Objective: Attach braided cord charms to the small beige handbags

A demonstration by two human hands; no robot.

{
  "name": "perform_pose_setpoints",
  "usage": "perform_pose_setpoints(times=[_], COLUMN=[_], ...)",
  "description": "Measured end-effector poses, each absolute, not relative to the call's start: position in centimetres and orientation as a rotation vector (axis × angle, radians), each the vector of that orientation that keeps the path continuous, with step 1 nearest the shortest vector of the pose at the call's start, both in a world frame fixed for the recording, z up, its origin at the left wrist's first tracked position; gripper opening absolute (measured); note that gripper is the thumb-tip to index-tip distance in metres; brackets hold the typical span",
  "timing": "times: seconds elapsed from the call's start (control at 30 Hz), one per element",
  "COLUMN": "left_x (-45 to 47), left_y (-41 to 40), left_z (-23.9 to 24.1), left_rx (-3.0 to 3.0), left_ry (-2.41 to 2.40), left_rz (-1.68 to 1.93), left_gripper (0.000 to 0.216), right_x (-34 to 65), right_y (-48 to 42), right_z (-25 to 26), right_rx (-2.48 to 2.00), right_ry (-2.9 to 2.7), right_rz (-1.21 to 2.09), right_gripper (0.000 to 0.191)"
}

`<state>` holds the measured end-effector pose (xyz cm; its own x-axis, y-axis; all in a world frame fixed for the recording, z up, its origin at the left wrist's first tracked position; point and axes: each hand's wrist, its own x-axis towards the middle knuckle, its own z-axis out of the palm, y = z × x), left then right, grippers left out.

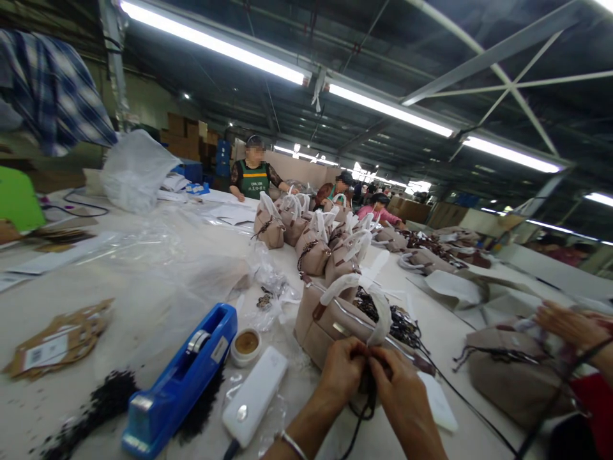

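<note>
A beige handbag (311,326) stands on the table in front of me, its arched handle wrapped in white. My left hand (343,367) and my right hand (400,383) meet at the near foot of that handle, fingers pinched closed. What lies between the fingertips is mostly hidden. Below them hangs a dark cord (357,418). Left of the bag lie a white oblong device (255,395) with a cable and a small round tub (246,348) of brownish contents. A bundle of dark cords (405,327) lies just behind the bag.
A blue tape dispenser (179,383) stands at left among black bits (103,406). Cardboard tags (62,338) lie farther left. Several wrapped-handle bags (313,249) stand beyond. At right, another person's hands (569,326) touch a beige bag (512,367). Co-workers (253,176) are across the table.
</note>
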<state>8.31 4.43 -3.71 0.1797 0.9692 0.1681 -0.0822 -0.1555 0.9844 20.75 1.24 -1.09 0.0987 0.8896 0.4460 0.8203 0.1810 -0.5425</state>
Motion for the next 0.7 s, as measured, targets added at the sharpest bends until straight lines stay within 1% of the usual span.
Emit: perform_pose_setpoints(times=[0.17,0.4,0.53,0.7], left_x=[8.6,8.3,8.3,7.9], left_y=[4.2,4.1,3.8,3.4], left_z=[-4.3,-5.2,-4.5,-3.6], left_rx=[1.317,1.288,1.170,0.950], left_ry=[1.027,0.989,0.897,0.708], left_rz=[1.299,1.238,1.099,0.966], left_gripper=[0.022,0.023,0.024,0.034], right_x=[20.9,21.4,21.3,20.6], right_y=[1.1,0.8,0.4,-0.1], right_z=[-0.4,-1.0,-0.7,0.6], right_rx=[-1.659,-1.655,-1.635,-1.629], right_ry=[-1.746,-1.748,-1.785,-1.794], right_rz=[0.176,0.110,0.015,-0.034], right_gripper=[0.028,0.026,0.026,0.023])
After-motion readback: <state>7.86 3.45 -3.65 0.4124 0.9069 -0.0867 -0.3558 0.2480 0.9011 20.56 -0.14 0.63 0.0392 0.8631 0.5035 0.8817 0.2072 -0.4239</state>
